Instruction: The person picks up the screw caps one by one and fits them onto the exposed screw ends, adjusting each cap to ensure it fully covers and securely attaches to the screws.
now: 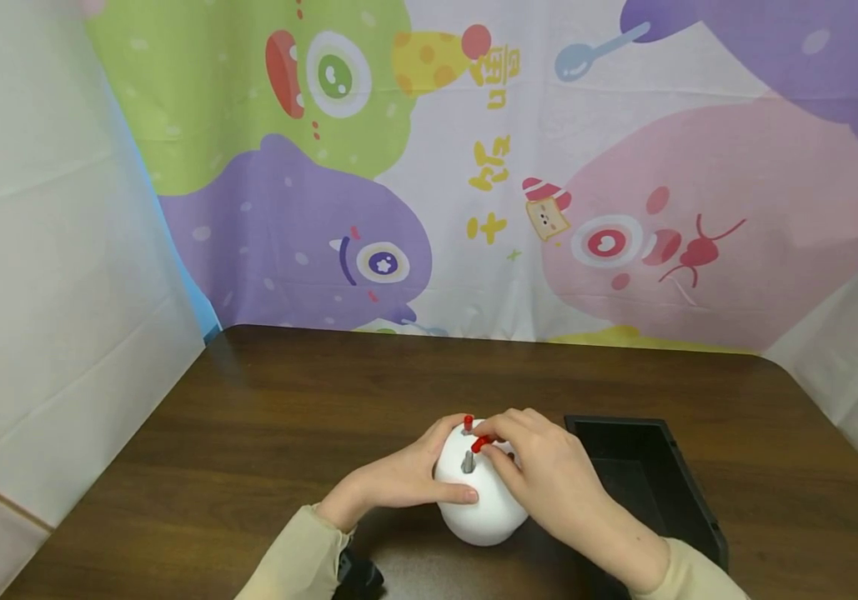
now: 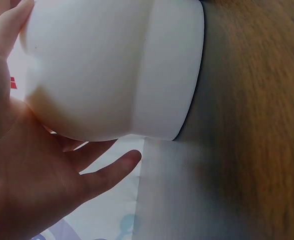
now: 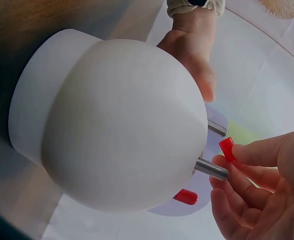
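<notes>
Left grip (image 1: pixel 409 477) clasps dome (image 1: pixel 481 517), likely bracing it on bench (image 1: pixel 308 400); right grip (image 1: pixel 559 471) pinches red cap (image 3: pixel 227 148) fingertip-style, probably for fine control beside bare stud (image 3: pixel 213 169).

Cartoon-printed curtain (image 1: pixel 474 167), white cloth (image 1: pixel 61 225); brown table (image 1: pixel 286 417), black tray (image 1: pixel 634 479)

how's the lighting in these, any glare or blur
Head view: mostly even light, pale sheen on the wooden table at the bottom edge; left wrist view: the left hand looks shadowed against the bright backdrop, wood grain soft; right wrist view: white globe shaded toward its base, threads on the nearer metal stud readable, lower left corner dark.
</notes>
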Motion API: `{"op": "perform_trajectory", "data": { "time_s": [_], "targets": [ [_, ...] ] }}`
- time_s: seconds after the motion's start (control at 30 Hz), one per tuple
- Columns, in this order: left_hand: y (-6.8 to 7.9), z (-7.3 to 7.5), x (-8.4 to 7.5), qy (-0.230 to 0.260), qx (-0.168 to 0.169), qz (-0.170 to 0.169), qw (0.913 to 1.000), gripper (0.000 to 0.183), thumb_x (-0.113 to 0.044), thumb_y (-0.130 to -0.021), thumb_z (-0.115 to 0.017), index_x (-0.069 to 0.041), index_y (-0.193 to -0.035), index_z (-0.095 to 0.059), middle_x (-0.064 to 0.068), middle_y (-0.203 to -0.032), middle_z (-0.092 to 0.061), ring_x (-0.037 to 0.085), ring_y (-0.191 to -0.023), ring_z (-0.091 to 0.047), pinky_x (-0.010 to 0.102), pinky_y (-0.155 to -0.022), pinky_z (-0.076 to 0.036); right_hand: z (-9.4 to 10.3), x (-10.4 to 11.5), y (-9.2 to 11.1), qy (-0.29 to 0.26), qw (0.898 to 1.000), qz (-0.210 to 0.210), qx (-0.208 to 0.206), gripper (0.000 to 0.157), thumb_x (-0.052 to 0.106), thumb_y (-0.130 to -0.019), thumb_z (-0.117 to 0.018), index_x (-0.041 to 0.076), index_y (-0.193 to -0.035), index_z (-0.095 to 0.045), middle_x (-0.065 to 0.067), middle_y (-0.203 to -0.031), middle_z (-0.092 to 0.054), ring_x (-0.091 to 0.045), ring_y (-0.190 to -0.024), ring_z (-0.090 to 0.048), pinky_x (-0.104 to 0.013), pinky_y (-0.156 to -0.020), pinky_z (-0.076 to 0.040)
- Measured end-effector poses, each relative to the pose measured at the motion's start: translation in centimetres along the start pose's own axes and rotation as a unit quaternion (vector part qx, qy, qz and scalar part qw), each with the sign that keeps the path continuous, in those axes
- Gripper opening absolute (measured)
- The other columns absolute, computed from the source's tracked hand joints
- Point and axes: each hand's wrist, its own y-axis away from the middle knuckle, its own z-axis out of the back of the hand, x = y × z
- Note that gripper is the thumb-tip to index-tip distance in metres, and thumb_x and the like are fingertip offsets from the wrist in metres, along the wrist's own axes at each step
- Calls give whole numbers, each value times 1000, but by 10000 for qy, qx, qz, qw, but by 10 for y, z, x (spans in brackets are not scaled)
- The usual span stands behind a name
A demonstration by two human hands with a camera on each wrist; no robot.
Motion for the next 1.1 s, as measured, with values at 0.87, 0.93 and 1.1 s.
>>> {"op": "perform_trajectory", "data": {
  "time_s": [0.87, 0.93, 1.1],
  "targets": [
    [0, 0, 0, 47, 12, -46, 10000, 85, -45, -77, -68, -24, -141, -15, -1, -139, -27, 13, -120, -39, 32, -94, -37, -5, 5, -1, -104, 9997, 185, -71, 16, 12, -75, -73, 20, -88, -68, 13, -83, -63, -4, -78, -56, -22, -64, -49],
    [0, 0, 0, 57, 18, -52, 10000, 85, -45, -77, -68, -24, -141, -16, -1, -139, -27, 13, -119, -40, 32, -93, -37, -6, 6, -1, -108, 9996, 221, -106, 16, 12, -75, -73, 19, -88, -68, 12, -83, -63, -4, -78, -56, -22, -63, -49],
    [0, 0, 0, 78, 20, -73, 9999, 85, -45, -77, -68, -24, -141, -16, -1, -138, -28, 13, -119, -40, 31, -93, -38, -7, 6, -1, -114, 9994, 285, -184, 17, 10, -74, -74, 18, -87, -68, 11, -83, -63, -4, -77, -56, -22, -62, -49]
  ]
}}
